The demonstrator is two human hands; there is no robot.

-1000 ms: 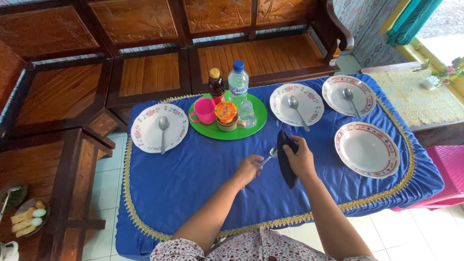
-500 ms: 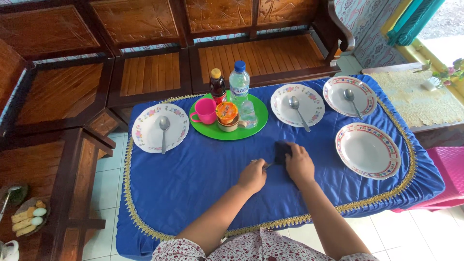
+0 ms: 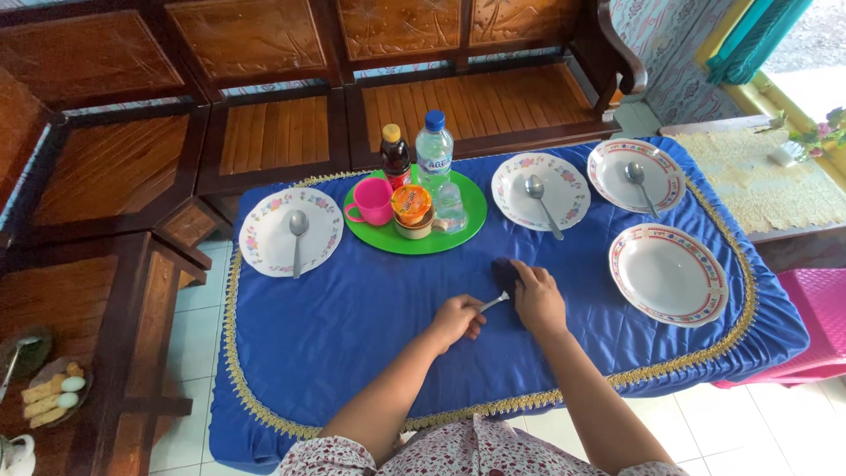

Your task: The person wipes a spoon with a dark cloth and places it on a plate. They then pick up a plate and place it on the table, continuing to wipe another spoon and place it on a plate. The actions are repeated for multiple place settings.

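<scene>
Gripped by its handle in the left hand, a spoon was held low over the blue cloth, its long axis running up-right into a dark rag pressed down by the right hand, which was nearer the bowl end.

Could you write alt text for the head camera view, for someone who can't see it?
A person's left hand holds a spoon by its handle while the right hand presses a dark cloth around its bowl, over a blue-clothed table. Around them lie four plates, three with spoons, and a green tray of bottles and cups.
</scene>
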